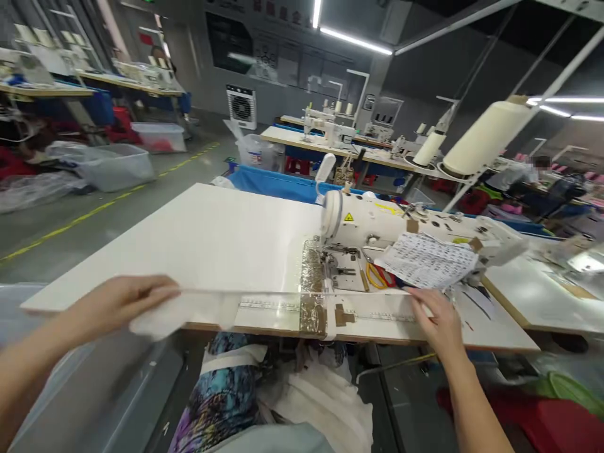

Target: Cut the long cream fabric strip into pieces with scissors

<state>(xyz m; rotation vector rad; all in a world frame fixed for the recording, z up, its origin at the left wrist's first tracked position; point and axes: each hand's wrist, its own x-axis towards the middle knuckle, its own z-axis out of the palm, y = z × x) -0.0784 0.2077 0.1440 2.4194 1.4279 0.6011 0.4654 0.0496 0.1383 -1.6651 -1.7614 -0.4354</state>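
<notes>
A thin, sheer white strip of fabric [202, 308] stretches across the front of the sewing table. Its left end is pinched between the closed fingers of my left hand [136, 299], and a loose part droops below that hand. My right hand [438, 318] pinches the other end near the table's front right. Behind the strip stands a white sewing machine [368, 220], its needle area between my hands. Orange-handled scissors [375, 275] lie on the machine bed, beside a printed paper sheet [427, 259]. Ruler markings [268, 306] run along the table's front edge.
The white tabletop [226, 233] extends to the left of the machine. Large thread cones [488, 135] stand behind it on the right. White fabric [325, 396] lies over my lap. A blue cloth bin [274, 182] hangs behind the table, and a clear plastic tub [116, 167] sits on the floor.
</notes>
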